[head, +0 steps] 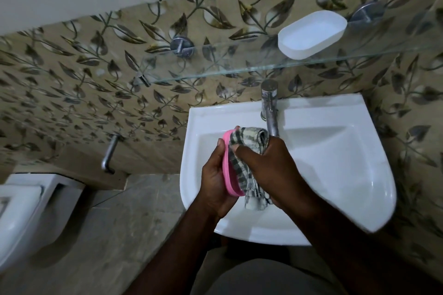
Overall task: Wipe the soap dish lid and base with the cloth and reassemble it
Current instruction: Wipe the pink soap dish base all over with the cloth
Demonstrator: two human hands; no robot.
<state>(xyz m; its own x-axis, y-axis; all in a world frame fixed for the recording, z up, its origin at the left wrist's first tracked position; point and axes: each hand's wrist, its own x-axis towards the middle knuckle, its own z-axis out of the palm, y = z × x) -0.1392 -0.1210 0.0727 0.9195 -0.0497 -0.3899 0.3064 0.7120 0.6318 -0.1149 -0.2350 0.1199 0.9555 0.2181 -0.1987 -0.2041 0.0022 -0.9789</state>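
No writing, label, brand or number can be read in this view. The white dish half (311,33) and the sink (323,108) show no legible marking.

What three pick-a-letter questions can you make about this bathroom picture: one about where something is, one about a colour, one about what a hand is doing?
1. Where is the white dish part? A on the glass shelf; B on the floor; C in a hand.
2. What colour is the held dish part in the left hand? A blue; B pink; C green.
3. What is the right hand doing? A hanging open; B turning a tap; C gripping the cloth.
Answers: 1 A, it sits up on the shelf. 2 B, a pink rim shows beside the fingers. 3 C, its fingers curl round the striped cloth, pressing it on that part.
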